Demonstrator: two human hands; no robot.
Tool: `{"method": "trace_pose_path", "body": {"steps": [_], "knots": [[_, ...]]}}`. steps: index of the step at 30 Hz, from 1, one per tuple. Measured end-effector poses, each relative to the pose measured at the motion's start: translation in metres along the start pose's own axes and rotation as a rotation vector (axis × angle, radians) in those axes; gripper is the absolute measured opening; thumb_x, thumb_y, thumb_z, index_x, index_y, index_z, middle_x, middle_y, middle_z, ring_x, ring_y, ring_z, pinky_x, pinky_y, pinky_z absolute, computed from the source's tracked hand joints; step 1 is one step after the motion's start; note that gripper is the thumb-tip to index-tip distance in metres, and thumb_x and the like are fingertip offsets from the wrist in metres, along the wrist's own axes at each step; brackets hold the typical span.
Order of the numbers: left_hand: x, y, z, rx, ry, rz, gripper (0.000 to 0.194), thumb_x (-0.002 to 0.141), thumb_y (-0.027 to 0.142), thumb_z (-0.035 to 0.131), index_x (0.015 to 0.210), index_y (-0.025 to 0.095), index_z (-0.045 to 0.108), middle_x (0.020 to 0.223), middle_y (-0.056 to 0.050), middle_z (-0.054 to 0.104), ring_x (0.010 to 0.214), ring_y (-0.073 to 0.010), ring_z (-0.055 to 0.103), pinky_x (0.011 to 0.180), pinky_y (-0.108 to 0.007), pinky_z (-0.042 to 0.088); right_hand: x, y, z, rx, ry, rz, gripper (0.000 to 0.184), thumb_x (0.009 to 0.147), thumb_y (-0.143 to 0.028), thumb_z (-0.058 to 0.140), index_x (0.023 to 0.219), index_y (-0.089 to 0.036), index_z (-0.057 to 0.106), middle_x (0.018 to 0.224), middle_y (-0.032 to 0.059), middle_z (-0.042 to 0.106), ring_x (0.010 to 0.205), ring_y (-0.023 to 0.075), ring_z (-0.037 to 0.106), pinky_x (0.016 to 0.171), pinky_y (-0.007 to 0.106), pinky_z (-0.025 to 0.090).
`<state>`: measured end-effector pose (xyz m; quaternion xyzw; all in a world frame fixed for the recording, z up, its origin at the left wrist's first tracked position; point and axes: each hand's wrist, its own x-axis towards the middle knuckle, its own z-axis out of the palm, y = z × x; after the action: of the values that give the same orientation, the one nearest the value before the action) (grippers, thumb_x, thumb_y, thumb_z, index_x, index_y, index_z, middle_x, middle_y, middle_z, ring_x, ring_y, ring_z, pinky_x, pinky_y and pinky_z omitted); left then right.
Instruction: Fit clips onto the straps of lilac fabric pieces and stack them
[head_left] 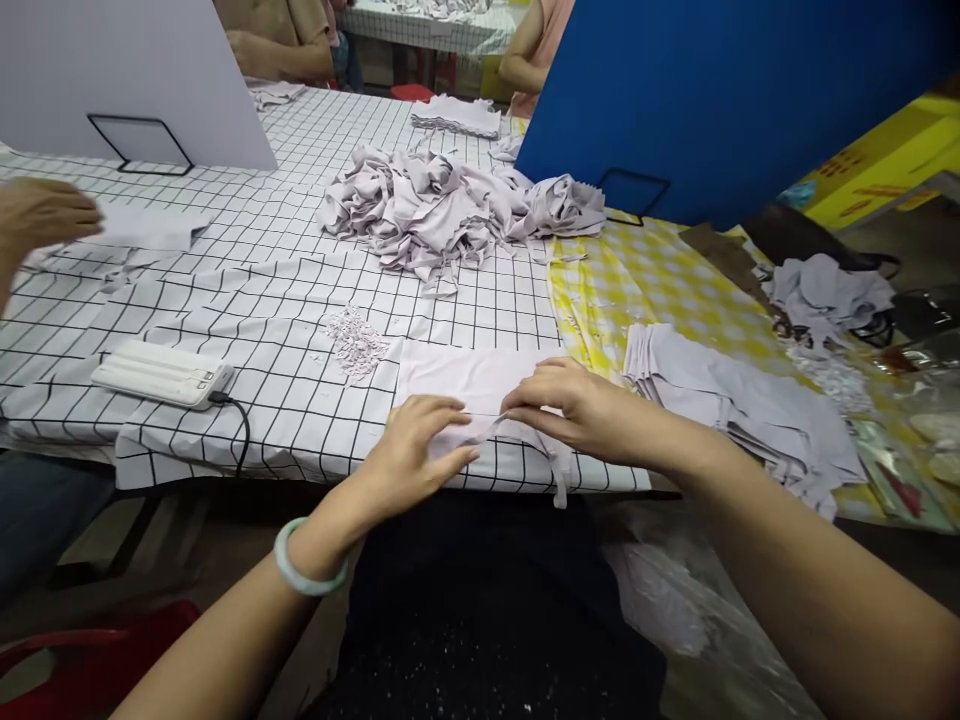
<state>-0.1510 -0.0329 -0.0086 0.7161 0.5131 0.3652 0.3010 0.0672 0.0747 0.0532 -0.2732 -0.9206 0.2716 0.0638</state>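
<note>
A pale lilac-white piece of fabric lies flat at the table's front edge, with a narrow strip hanging over the edge. My left hand, a light green bangle on its wrist, rests on the near left part of the fabric, its thumb and fingers apart. From the other side, my right hand pinches the fabric's near edge between thumb and fingertips. Small fabric snippets are heaped just left of the piece. To the right lies a stack of similar fabric pieces.
A crumpled fabric heap covers the table's middle. A white power bank with a cable sits at left. Behind stand a white board and a blue board. A co-worker's hand is over fabric at far left.
</note>
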Motion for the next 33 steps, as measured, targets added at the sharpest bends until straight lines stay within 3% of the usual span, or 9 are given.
{"method": "trace_pose_path", "body": {"steps": [3, 5, 8, 12, 16, 20, 24, 28, 33], "knots": [[0.023, 0.014, 0.012, -0.143, 0.124, -0.011, 0.006, 0.089, 0.026, 0.066, 0.092, 0.021, 0.069, 0.107, -0.007, 0.071, 0.108, -0.022, 0.063, 0.098, -0.044, 0.05, 0.005, -0.013, -0.004, 0.064, 0.016, 0.038, 0.02, 0.092, -0.037, 0.057, 0.087, -0.026, 0.073, 0.08, 0.0018, 0.072, 0.082, 0.0208, 0.063, 0.092, 0.042, 0.044], [0.029, 0.018, 0.017, -0.273, 0.124, -0.072, 0.011, 0.091, 0.022, 0.062, 0.081, 0.02, 0.067, 0.1, -0.006, 0.072, 0.101, -0.0198, 0.066, 0.095, -0.041, 0.053, -0.001, -0.016, 0.0, 0.111, 0.228, 0.138, 0.016, 0.089, -0.036, 0.062, 0.095, -0.025, 0.072, 0.092, 0.0046, 0.072, 0.092, 0.0227, 0.062, 0.092, 0.041, 0.045], [0.023, 0.017, 0.022, -0.449, 0.1, -0.188, 0.013, 0.092, 0.02, 0.061, 0.08, 0.019, 0.066, 0.115, -0.009, 0.071, 0.111, -0.0218, 0.066, 0.101, -0.044, 0.052, -0.018, -0.018, 0.021, 0.326, 0.508, 0.422, 0.024, 0.088, -0.044, 0.063, 0.09, -0.022, 0.071, 0.092, 0.0068, 0.071, 0.093, 0.0237, 0.062, 0.088, 0.04, 0.047], [0.007, 0.013, 0.032, -0.492, 0.137, -0.209, 0.011, 0.091, 0.019, 0.061, 0.081, 0.02, 0.065, 0.133, -0.011, 0.065, 0.128, -0.0256, 0.058, 0.11, -0.051, 0.045, -0.029, -0.028, 0.064, 1.097, 0.316, 0.617, 0.044, 0.089, -0.06, 0.056, 0.085, -0.02, 0.074, 0.092, 0.0077, 0.072, 0.092, 0.023, 0.063, 0.082, 0.036, 0.05], [-0.004, 0.011, 0.048, -0.363, 0.174, -0.068, 0.01, 0.09, 0.016, 0.059, 0.083, 0.02, 0.064, 0.135, -0.012, 0.063, 0.135, -0.0257, 0.051, 0.115, -0.051, 0.039, -0.016, -0.038, 0.081, 1.419, 0.394, 0.551, 0.03, 0.083, -0.05, 0.07, 0.089, -0.021, 0.077, 0.092, 0.0047, 0.071, 0.095, 0.0188, 0.06, 0.09, 0.032, 0.046], [-0.01, 0.011, 0.051, -0.305, 0.187, -0.034, 0.009, 0.091, 0.017, 0.056, 0.087, 0.02, 0.064, 0.136, -0.012, 0.062, 0.133, -0.0257, 0.052, 0.113, -0.049, 0.04, -0.007, -0.039, 0.076, 1.519, 0.438, 0.542, 0.023, 0.082, -0.043, 0.073, 0.09, -0.021, 0.076, 0.078, 0.0008, 0.065, 0.084, 0.015, 0.059, 0.085, 0.029, 0.046], [-0.005, 0.013, 0.03, -0.422, 0.265, -0.278, 0.014, 0.093, 0.025, 0.053, 0.094, 0.019, 0.066, 0.11, -0.01, 0.069, 0.109, -0.023, 0.063, 0.094, -0.04, 0.05, -0.013, -0.045, 0.077, 1.37, 0.416, 0.49, 0.022, 0.089, -0.04, 0.067, 0.099, -0.022, 0.071, 0.073, -0.0024, 0.059, 0.075, 0.0122, 0.055, 0.08, 0.028, 0.045], [0.003, 0.016, 0.011, -0.675, 0.068, -0.418, 0.016, 0.09, 0.029, 0.057, 0.088, 0.017, 0.067, 0.082, -0.003, 0.065, 0.081, -0.0165, 0.062, 0.077, -0.031, 0.051, -0.02, -0.054, 0.09, 1.224, 0.269, 0.513, 0.027, 0.092, -0.045, 0.06, 0.087, -0.019, 0.064, 0.068, -0.0033, 0.054, 0.063, 0.0113, 0.051, 0.067, 0.027, 0.043], [-0.004, 0.016, 0.013, -0.657, -0.004, -0.447, 0.016, 0.085, 0.031, 0.065, 0.089, 0.016, 0.065, 0.088, -0.004, 0.063, 0.078, -0.0155, 0.061, 0.072, -0.03, 0.051, -0.024, -0.06, 0.104, 1.129, 0.224, 0.563, 0.034, 0.095, -0.047, 0.053, 0.075, -0.02, 0.054, 0.065, -0.0048, 0.047, 0.056, 0.0095, 0.04, 0.054, 0.024, 0.034]]}}
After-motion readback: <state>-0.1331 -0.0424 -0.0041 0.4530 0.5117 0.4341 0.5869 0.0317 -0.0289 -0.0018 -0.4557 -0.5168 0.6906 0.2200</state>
